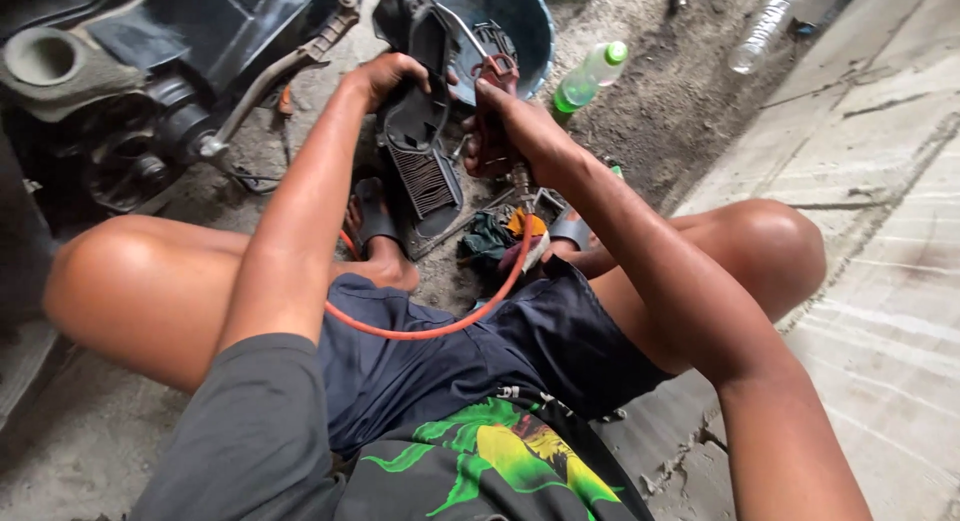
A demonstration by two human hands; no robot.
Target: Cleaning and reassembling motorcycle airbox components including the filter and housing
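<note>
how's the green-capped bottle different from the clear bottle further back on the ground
The green-capped bottle lies beside the blue tub, close to the hands; the clear bottle lies farther off, by the concrete edge. The green-capped bottle has a green tint and cap; the clear bottle looks colourless, its cap not visible. Both are plastic and lie on their sides on the dirty ground.

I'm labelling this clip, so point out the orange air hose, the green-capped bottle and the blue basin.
orange air hose (440, 328), head view, on its low curve across the lap.
green-capped bottle (590, 77), head view, mid-body.
blue basin (530, 26), head view, on its right wall.
</note>
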